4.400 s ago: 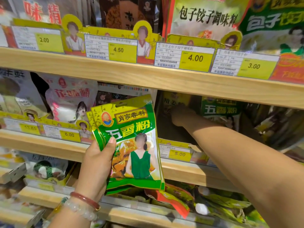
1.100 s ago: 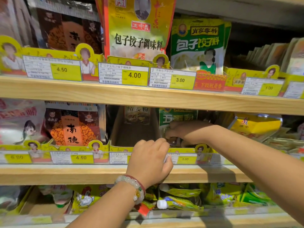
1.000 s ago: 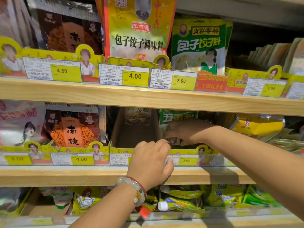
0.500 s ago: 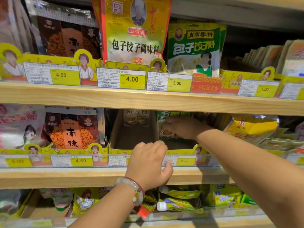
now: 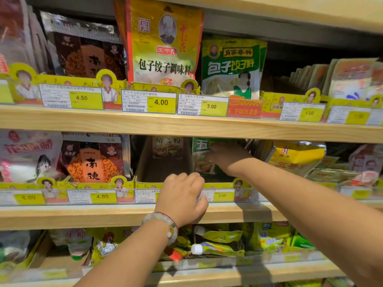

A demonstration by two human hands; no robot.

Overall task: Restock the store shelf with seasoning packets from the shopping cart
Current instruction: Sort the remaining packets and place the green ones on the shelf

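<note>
The right hand [image 5: 226, 157] reached deep into the middle shelf [image 5: 83, 216] and its fingers lay against one green packet [image 5: 202, 156], which stood upright in a cardboard tray [image 5: 219, 184] at the back. Whether the fingers really pinched the packet or only pressed on it could not be told, because the hand covered the contact. The left hand [image 5: 182, 198] was in front, with its fingers curled over the front edge of the trays, near one price tag [image 5: 220, 195] that read 3.00; its thumb was below, on the wooden edge of the shelf. On the left wrist were two bracelets [image 5: 163, 221], one of pale beads and one red.

Just left of the green packet was a second tray [image 5: 163, 170], brown inside, with one dark packet standing at its back. Further left stood one orange and brown packet [image 5: 93, 160], and one pink and white packet [image 5: 24, 156] beside it. On the right side lay one yellow packet [image 5: 296, 156], tilted.

Three shelves were visible. On the upper shelf [image 5: 186, 126] stood one tall yellow packet [image 5: 163, 44] and one green and white packet [image 5: 232, 67] side by side, and below them five price tags could be counted. The lower shelf held several yellow-green pouches [image 5: 221, 243], too mixed to count.
</note>
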